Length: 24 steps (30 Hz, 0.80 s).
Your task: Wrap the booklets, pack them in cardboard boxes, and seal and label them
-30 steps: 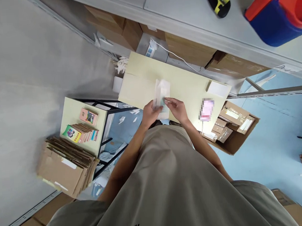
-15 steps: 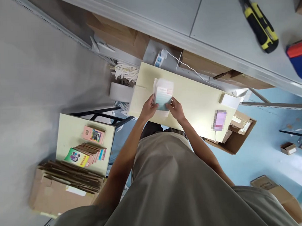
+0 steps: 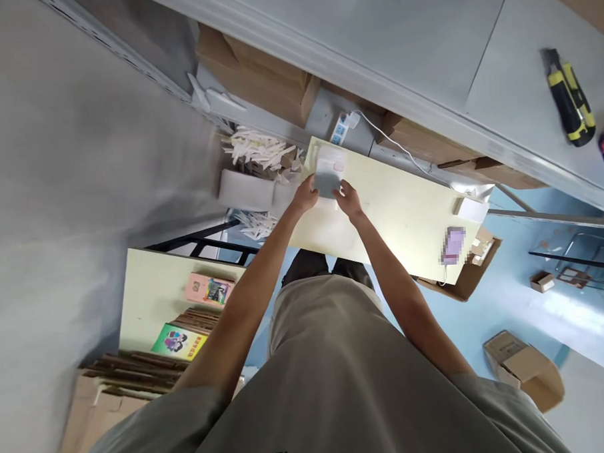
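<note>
Both of my hands grip a small stack of printed paper [image 3: 329,182] over the left part of the pale yellow table [image 3: 386,216]. White shows on its far half with a small pink-red mark, and the near half is grey-green. My left hand [image 3: 306,194] pinches its left edge, fingers closed. At the lower right edge, my right hand [image 3: 348,199] is closed on it too. Whether it is loose sheets or a booklet I cannot tell. Further white paper lies close beneath it.
A purple phone-like object [image 3: 453,245] and a white box [image 3: 471,209] are at the table's right end. A power strip [image 3: 338,130] sits behind. On the upper shelf lies a utility knife [image 3: 568,98]. Paper strips [image 3: 258,148] are heaped left; books [image 3: 179,340] stand on a side table.
My hands have moved the paper stack further from my body, toward the table's far left edge. Its near half now looks darker and tilted. The camera view has shifted.
</note>
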Available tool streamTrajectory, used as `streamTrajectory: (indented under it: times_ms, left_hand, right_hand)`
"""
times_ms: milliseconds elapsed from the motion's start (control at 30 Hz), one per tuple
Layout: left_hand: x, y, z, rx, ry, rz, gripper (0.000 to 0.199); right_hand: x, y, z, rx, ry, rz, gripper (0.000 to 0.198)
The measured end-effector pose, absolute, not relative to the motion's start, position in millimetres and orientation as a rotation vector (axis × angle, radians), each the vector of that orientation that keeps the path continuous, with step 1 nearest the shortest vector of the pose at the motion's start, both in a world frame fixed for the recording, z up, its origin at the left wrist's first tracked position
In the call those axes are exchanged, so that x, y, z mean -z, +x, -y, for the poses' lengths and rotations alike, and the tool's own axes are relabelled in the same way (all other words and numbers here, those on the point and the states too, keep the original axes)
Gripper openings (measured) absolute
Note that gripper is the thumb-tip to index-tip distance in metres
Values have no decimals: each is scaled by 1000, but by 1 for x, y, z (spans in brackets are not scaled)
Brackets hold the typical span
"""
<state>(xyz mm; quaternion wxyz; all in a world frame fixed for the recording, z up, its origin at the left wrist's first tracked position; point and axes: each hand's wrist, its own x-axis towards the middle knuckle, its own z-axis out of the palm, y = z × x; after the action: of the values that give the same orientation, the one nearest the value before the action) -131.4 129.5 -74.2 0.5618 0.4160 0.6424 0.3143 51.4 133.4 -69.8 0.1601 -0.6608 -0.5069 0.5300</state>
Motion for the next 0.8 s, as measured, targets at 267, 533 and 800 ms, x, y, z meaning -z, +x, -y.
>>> streamTrajectory:
  times_ms: [267, 533, 800]
  left_hand:
    - [50, -171, -31, -800, 824, -1466, 60]
    - [22, -190, 121, -1018, 677, -1588, 77]
    - [-32, -152, 298, -1290, 575, -1708, 74]
  right_hand:
    - [19, 54, -84, -1510, -1981, 1534, 35]
    - [-31, 40, -3, -1573, -1636, 1803, 55]
    - [-47, 30, 122, -1699, -1304, 1840, 66]
